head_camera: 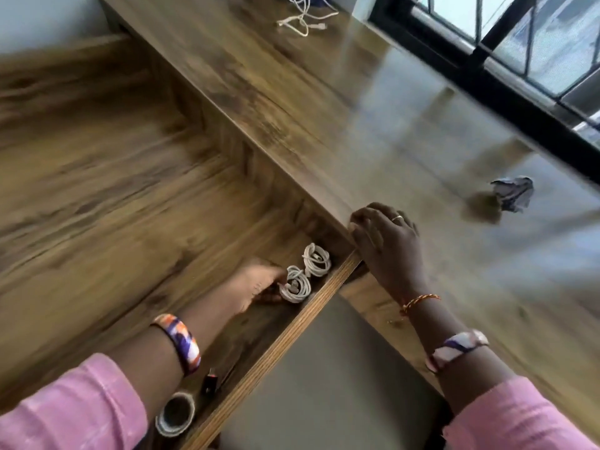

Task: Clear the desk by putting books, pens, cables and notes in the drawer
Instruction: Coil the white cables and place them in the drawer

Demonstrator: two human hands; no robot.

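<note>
Pink sleeves (74, 407) frame my view: w/ L hand (256, 282) down in the open drawer (285, 349), fingers grasping a coiled white cable (294, 285), a second coil (316, 259) just beside it. R hand (386, 241) rests on the surface (324, 108) edge, fingers loosely curled, grasping nothing. Tape roll (175, 417) sits at the drawer's near end. Loose white cable (302, 17) and crumpled note (514, 193) lie on the surface, well apart.

Brown wood-grain bench (324, 102) shines glossy, reflecting window light; on it, crumpled grey paper ball (514, 193). Below its edge, smooth white plastic-coated coiled cables (306, 274) in the wooden drawer (324, 287).
</note>
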